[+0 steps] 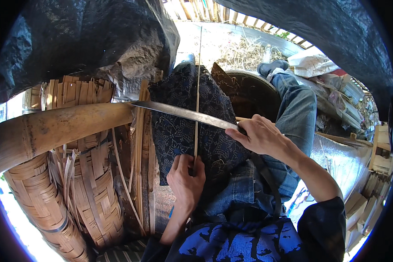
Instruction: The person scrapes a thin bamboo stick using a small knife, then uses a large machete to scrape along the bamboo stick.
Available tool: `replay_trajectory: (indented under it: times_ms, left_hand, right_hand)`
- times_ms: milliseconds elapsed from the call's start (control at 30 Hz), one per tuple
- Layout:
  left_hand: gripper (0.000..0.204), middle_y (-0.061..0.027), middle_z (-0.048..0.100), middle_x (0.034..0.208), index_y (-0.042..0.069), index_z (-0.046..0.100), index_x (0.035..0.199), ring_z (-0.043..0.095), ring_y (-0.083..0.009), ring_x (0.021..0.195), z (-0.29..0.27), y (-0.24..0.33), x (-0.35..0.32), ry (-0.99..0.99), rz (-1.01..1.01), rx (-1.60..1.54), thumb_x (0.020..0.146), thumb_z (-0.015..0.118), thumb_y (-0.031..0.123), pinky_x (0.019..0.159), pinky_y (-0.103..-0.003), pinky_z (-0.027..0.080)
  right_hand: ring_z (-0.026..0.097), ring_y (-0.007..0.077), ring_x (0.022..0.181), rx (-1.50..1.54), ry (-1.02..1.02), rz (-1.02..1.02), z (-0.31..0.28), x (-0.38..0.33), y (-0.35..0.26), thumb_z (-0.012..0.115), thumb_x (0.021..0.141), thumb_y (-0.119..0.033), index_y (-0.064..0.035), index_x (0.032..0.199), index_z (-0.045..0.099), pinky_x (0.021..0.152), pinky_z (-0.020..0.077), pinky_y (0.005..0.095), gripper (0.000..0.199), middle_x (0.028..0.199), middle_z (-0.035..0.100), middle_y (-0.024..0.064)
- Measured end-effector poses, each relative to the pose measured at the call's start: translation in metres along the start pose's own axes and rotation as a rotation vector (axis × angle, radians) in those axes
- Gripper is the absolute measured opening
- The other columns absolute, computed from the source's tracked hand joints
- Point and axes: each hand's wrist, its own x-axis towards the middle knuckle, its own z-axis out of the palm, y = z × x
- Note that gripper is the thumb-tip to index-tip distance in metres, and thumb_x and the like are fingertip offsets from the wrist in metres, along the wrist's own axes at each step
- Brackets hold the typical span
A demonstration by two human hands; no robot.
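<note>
My right hand [262,135] grips the handle of a long knife [170,108], its blade pointing left. The blade lies across a thin bamboo strip [198,89]; I cannot tell which is on top. My left hand [186,179] is closed on the near end of the strip, which runs straight away from me. Under both lies a dark patterned cloth [174,135] over my lap. The knife's tip reaches the cut end of a thick bamboo pole [65,126] at the left.
Rolled woven bamboo mats [43,196] stand at the left, beside upright bamboo slats [142,174]. Black plastic sheeting [87,43] hangs above them. Beyond my right hand is a dark round tub [257,94]. Bags [314,63] and split wood [358,209] lie at the right.
</note>
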Motion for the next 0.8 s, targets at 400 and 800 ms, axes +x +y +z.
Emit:
replay_trajectory:
  times_ms: [400,800]
  left_hand:
    - [0.032,-0.0090,0.060,0.083,0.003,0.069,0.108,0.058,-0.0171,0.059,0.011,-0.001,-0.001,0.059,0.083,-0.066,0.076,0.066,-0.002,0.053,-0.030,0.047]
    - [0.035,-0.0100,0.061,0.085,0.005,0.068,0.112,0.059,-0.0170,0.054,0.016,-0.004,-0.006,0.062,0.138,0.023,0.077,0.066,-0.001,0.051,-0.030,0.048]
  right_hand:
    - [0.044,0.0213,0.031,-0.035,0.046,0.033,0.008,-0.003,0.000,0.051,0.093,-0.053,-0.0059,0.047,0.048,0.035,0.0365,0.0371,0.066,0.037,0.037,0.0094]
    - [0.044,0.0262,0.048,-0.087,-0.095,0.119,0.022,0.000,-0.004,0.059,0.090,-0.047,-0.0060,0.059,0.048,0.049,0.0383,0.0421,0.052,0.050,0.039,0.0089]
